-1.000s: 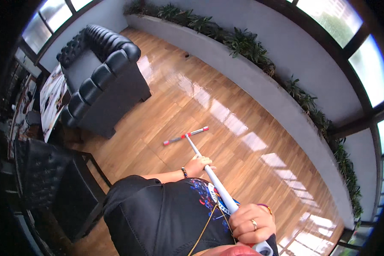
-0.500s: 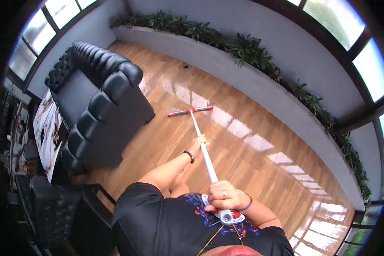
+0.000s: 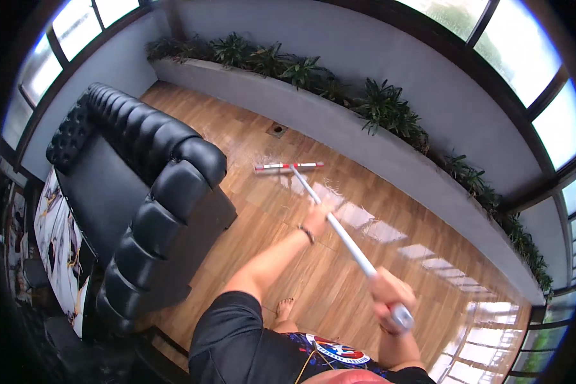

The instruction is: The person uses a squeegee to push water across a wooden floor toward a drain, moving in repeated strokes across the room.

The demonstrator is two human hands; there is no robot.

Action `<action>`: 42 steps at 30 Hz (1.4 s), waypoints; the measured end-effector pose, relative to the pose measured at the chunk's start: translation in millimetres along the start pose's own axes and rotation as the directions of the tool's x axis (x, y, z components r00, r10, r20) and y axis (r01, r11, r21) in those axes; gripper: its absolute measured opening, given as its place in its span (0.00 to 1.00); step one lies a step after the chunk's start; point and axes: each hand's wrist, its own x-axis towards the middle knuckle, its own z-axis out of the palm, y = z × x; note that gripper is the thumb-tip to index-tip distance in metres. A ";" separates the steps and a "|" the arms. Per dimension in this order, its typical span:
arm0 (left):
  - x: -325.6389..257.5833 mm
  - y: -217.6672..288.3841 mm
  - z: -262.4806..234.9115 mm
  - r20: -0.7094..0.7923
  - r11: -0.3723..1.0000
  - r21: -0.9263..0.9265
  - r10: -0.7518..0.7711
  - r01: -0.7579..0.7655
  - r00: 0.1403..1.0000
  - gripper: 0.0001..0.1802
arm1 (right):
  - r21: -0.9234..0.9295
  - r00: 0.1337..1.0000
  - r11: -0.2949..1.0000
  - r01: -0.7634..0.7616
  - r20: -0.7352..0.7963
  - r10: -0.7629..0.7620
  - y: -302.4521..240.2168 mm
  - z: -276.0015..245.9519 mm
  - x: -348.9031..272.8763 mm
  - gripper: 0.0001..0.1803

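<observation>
A: Head view. Item held?
B: One floor squeegee (image 3: 348,243), long pale handle. Left hand (image 3: 318,217) wrapped around the shaft; right hand (image 3: 390,293) clasped near its top end.
A: Location?
B: Crosspiece (image 3: 306,166), red and white, at the wooden floor (image 3: 339,281), contact unclear; between black sofa (image 3: 153,217) and planter (image 3: 339,125), near a drain (image 3: 277,130).

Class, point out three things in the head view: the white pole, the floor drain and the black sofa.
White pole (image 3: 351,243): head view, midway along its shaft.
Floor drain (image 3: 276,130): head view, centre of its opening.
Black sofa (image 3: 174,184): head view, on its padded armrest.
</observation>
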 end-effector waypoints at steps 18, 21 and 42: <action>48.3 -66.8 -34.7 -0.077 0.878 0.470 0.141 -0.088 0.987 0.12 | -0.056 0.937 0.990 -0.127 -0.335 0.101 46.3 36.0 -2.2 0.11; 36.7 -73.0 -8.7 -0.050 0.892 0.438 0.149 -0.112 0.988 0.10 | 0.011 0.900 1.000 -0.024 -0.436 0.027 -26.6 5.4 -18.3 0.13; -156.7 -37.7 370.7 0.820 0.695 0.469 -0.115 -0.544 0.561 0.06 | -0.482 0.397 0.876 0.012 -0.802 -0.447 -283.8 -143.9 -246.2 0.15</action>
